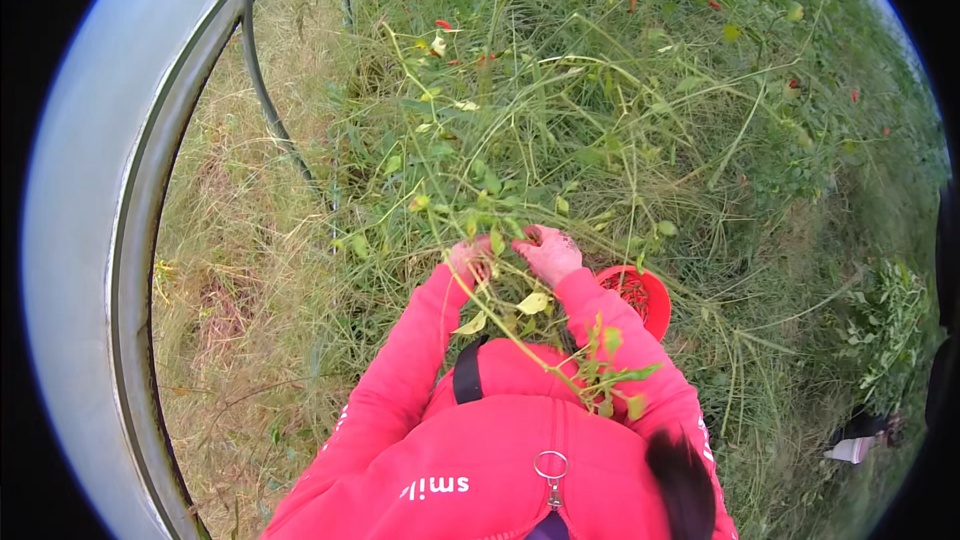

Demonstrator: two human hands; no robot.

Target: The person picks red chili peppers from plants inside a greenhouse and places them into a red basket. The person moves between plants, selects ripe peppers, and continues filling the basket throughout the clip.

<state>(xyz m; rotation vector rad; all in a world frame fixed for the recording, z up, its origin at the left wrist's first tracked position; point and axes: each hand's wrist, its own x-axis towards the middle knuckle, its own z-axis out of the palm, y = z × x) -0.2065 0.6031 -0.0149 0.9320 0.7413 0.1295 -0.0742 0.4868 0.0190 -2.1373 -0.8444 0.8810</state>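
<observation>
My left hand (474,259) is in among the stems and leaves of a chili pepper plant (491,307), partly covered by them. Close beside it, my right hand (553,253) has its fingers bent near green leaves and something reddish, too small to make out. Whether either hand grips a stem or a chili cannot be told. A thin branch (517,330) runs across in front of my left hand and down over my jacket. Right of my right forearm stands a red bucket (660,305), partly hidden by the sleeve, with many small red chilies (628,292) inside.
Tall grass and chili plants fill the ground ahead, with red chilies (443,25) scattered among them. A dark hose (262,90) hangs at upper left beside a curved-looking pale frame (127,240). At lower right lies a white object (851,450) near something dark.
</observation>
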